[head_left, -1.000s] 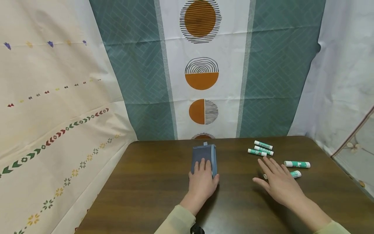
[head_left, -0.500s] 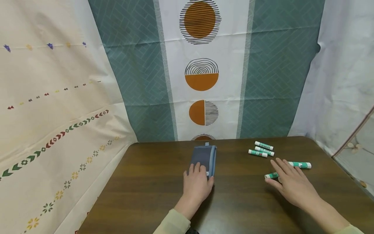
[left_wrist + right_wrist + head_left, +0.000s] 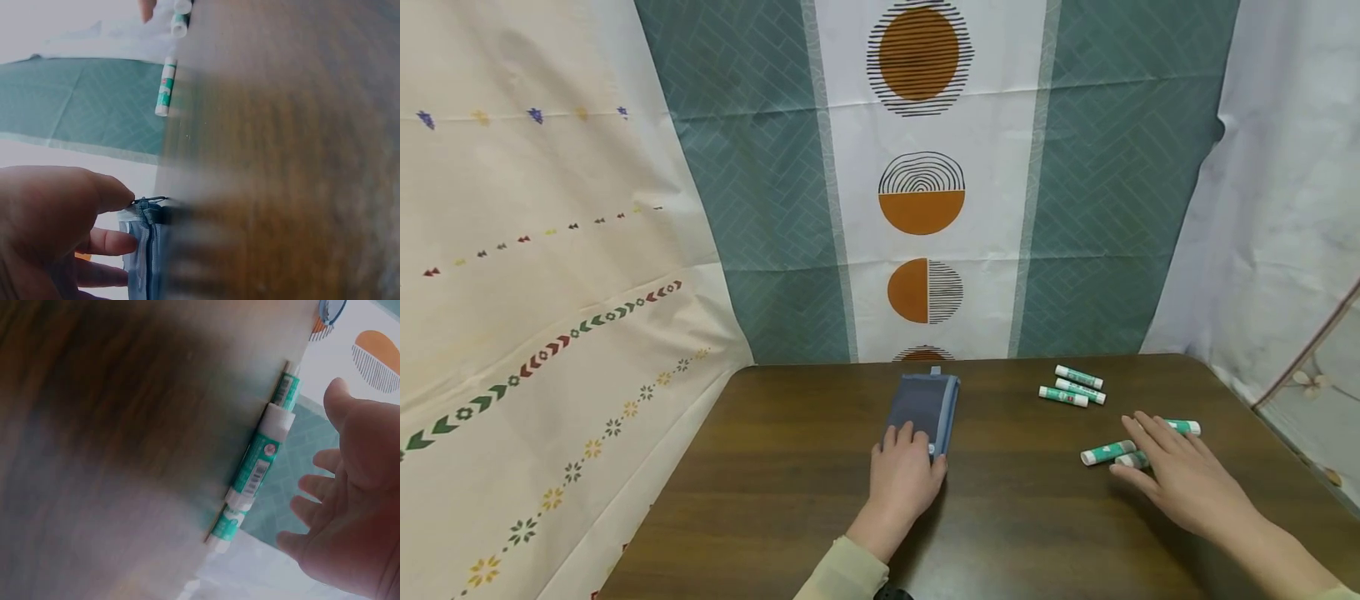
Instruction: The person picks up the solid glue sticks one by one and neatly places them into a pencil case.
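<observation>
- Nearest the viewer, two forearms in pale sleeves come onto a dark wooden table [image 3: 790,500], entering at about 6 o'clock and 4 o'clock.
- The left hand [image 3: 904,477] lies palm down, its fingers straight and close together, their tips resting on the near end of a grey-blue pouch [image 3: 923,408].
- The pouch lies flat near the table's middle. Its long axis runs from 6 o'clock to 12 o'clock, leaning slightly toward 1 o'clock. A zip runs along its right edge; in the left wrist view the thumb sits just beside the zip pull.
- The right hand [image 3: 1187,479] is flat and relaxed, fingers spread, at about 3 o'clock from the pouch and well apart from it. It grips nothing.
- Under and just beside its fingertips lie glue sticks [image 3: 1108,452], green and white. The clearest one points roughly from 9 o'clock to 3 o'clock, tilted a little upward on the right. Another glue stick end [image 3: 1183,427] shows past the fingers.
- Farther off, toward 1 o'clock from the pouch, three more sticks [image 3: 1072,387] lie close side by side, each running about 10 o'clock to 4 o'clock.
- Beyond the table hangs a curtain [image 3: 925,183] in green and white with orange circles.
</observation>
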Demonstrator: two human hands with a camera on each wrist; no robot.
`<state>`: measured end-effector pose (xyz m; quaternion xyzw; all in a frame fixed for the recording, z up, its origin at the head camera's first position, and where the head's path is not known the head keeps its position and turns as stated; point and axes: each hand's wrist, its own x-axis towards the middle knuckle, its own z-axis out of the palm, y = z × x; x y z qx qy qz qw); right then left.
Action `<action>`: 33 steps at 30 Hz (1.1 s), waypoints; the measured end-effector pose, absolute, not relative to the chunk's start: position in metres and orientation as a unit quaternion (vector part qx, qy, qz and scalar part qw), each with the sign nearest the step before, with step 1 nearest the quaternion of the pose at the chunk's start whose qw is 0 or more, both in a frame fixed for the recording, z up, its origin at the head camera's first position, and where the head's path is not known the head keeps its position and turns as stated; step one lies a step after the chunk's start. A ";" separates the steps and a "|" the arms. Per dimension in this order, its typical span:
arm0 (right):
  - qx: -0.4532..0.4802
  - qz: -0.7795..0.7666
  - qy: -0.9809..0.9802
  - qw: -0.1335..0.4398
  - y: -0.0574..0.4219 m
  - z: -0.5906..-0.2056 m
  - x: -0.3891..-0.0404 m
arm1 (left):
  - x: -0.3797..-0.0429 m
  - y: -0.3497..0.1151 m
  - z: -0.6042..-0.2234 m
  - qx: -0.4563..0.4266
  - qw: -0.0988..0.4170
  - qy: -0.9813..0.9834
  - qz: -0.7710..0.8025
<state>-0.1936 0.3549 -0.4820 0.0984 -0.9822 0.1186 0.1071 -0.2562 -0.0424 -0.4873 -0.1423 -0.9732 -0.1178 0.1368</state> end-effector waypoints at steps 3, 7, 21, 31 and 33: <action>0.101 0.112 -0.983 0.107 0.360 -0.484 -0.193 | -0.256 -0.042 -0.486 -0.140 0.130 -0.974 -0.118; 0.115 0.100 -0.979 0.137 0.366 -0.491 -0.191 | -0.255 -0.042 -0.486 -0.140 0.128 -0.974 -0.122; 0.106 0.101 -0.980 0.132 0.384 -0.493 -0.189 | -0.259 -0.047 -0.491 -0.145 0.140 -0.962 -0.186; 0.110 0.109 -0.980 0.125 0.395 -0.493 -0.190 | -0.268 -0.050 -0.500 -0.133 0.130 -0.940 -0.284; 0.110 0.109 -0.980 0.125 0.399 -0.494 -0.189 | -0.268 -0.049 -0.502 -0.135 0.140 -0.937 -0.289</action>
